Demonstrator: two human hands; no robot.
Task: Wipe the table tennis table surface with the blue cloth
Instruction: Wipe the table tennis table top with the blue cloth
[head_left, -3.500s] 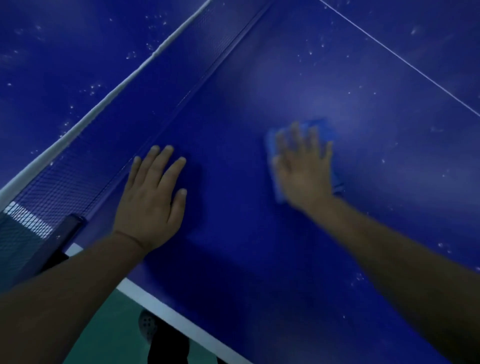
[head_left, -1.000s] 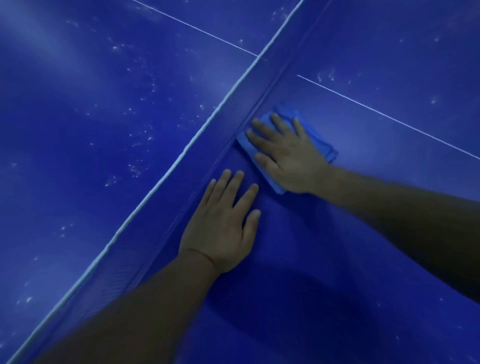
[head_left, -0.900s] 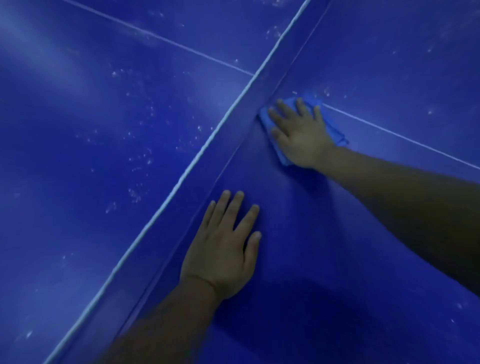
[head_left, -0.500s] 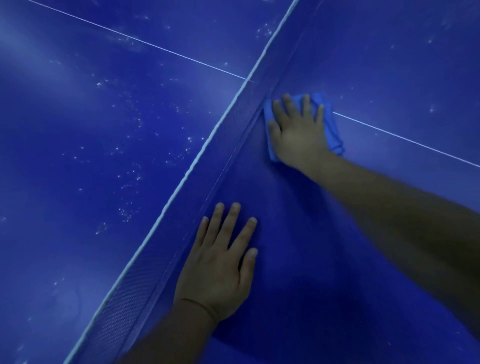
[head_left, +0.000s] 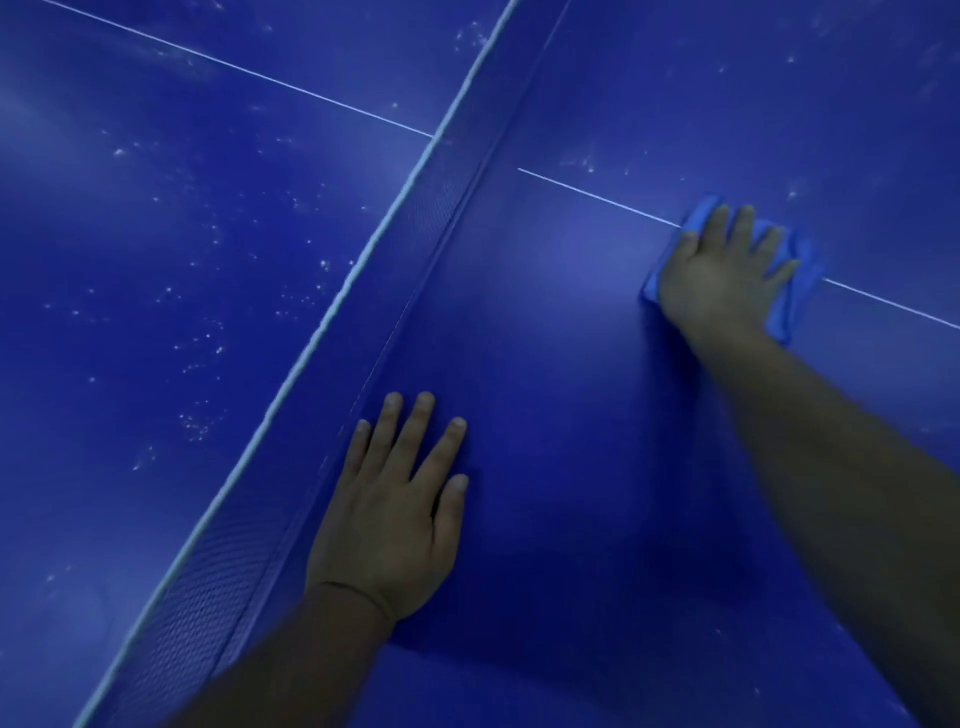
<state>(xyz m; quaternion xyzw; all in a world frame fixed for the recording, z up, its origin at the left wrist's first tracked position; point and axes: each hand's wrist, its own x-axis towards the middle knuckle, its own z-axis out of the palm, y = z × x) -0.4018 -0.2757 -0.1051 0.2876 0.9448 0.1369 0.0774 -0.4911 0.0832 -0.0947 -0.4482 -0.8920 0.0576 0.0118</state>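
The dark blue table tennis table (head_left: 561, 332) fills the view. My right hand (head_left: 722, 270) lies flat with spread fingers on the folded blue cloth (head_left: 792, 291), pressing it onto the white centre line at the right. Most of the cloth is hidden under the palm; its edges show at the fingertips and on the right side. My left hand (head_left: 395, 514) rests flat on the bare surface near the net, fingers apart, holding nothing.
The net (head_left: 415, 228) with its white top band runs diagonally from lower left to upper middle, just left of my left hand. Beyond it, the far half of the table (head_left: 171, 291) is speckled with white dust. A thin white centre line (head_left: 587, 189) crosses both halves.
My right hand has slid the cloth away from the net to the right along the white line. My left hand has stayed flat in about the same spot.
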